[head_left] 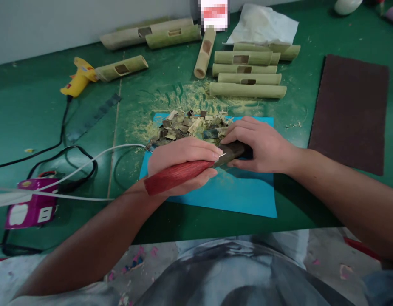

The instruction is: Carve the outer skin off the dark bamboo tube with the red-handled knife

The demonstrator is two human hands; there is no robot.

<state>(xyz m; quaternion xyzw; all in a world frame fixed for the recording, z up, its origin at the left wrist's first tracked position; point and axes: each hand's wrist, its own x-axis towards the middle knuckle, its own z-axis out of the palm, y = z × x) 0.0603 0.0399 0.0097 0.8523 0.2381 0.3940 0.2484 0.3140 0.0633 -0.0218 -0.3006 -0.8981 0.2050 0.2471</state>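
Note:
My left hand (pixel 186 159) is closed around a knife with a red wooden handle (pixel 177 177). Its short metal tip points right and lies against a dark brown piece (pixel 232 153), perhaps bamboo. My right hand (pixel 260 144) grips that piece from the right side, thumb below and fingers over the top, hiding its far end. Both hands are above a blue sheet (pixel 244 195). Just beyond them, a heap of bamboo chips and shavings (pixel 190 125) covers the sheet's back edge.
Several bamboo tubes with cut windows (pixel 247 80) lie at the back. At left are a yellow glue gun (pixel 78 80), a purple power socket (pixel 30 204) and cables. White paper (pixel 263 25) rests at the back; a dark brown mat (pixel 349 114) lies at right on the green table.

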